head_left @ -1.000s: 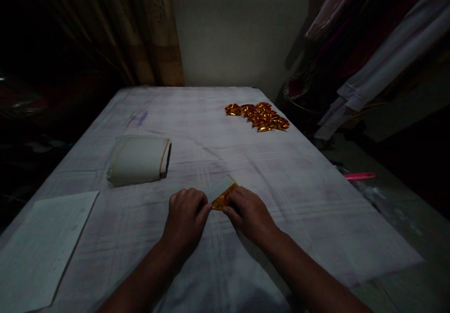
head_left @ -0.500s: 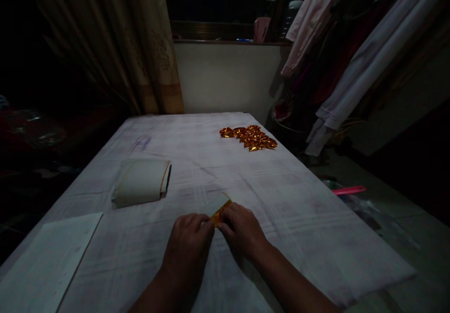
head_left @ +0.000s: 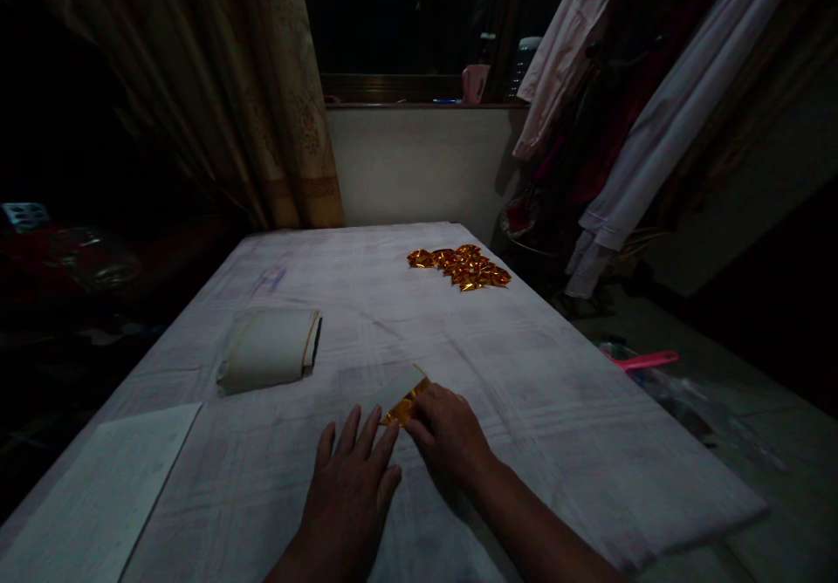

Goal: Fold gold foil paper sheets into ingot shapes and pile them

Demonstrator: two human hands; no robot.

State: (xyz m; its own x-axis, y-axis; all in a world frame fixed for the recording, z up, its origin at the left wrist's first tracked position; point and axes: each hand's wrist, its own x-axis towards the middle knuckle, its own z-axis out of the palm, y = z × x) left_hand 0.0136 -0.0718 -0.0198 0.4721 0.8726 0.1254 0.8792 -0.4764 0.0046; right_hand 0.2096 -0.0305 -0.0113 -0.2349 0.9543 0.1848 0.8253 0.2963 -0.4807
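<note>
A small sheet of gold foil paper (head_left: 401,408) lies on the cloth-covered table (head_left: 556,426), its far side pale and its near side shiny gold. My right hand (head_left: 449,426) has its fingers closed on the right end of this sheet. Just left of it, my left hand (head_left: 353,474) rests palm down with fingers spread, its fingertips near the sheet's lower left corner. Toward the back right lies a cluster of folded gold foil pieces (head_left: 468,267). A thick stack of pale paper (head_left: 267,352) sits to the left.
White paper (head_left: 98,487) covers the table's near left corner. A curtain (head_left: 294,129) hangs behind on the left, and clothes (head_left: 628,147) hang at the right. A pink mug (head_left: 474,84) stands on the window sill. Something pink (head_left: 645,360) and clear plastic lie beyond the right edge.
My left hand has let go of the foil paper, opened its fingers and laid them flat. My right hand still pinches the sheet. The view has tilted up slightly.
</note>
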